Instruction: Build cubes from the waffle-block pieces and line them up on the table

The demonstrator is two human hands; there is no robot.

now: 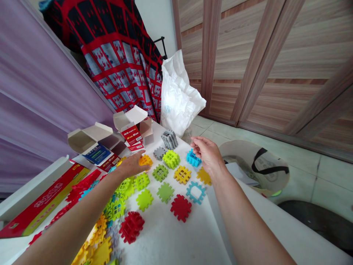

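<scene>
My left hand point(131, 165) reaches over the heap at the left, thumb and fingers apart beside an orange waffle block point(145, 160); whether it touches the block is hard to see. My right hand point(205, 152) hovers by a blue waffle block stack point(193, 158), its fingers curled together with nothing visible in them. Between the hands lie a lime stack point(171, 159), an olive-green block point(160, 173) and a yellow block point(182, 175). Nearer me are a blue frame piece point(195, 193), a red block point(181, 208) and a red stack point(131, 226).
A grey stack point(169, 139) stands near the far table edge. Open cartons point(97, 149) and a long red box point(45, 197) line the left side. A white plastic bag point(178, 95) is behind the table. On the floor at right sits a round fabric basket point(271, 162).
</scene>
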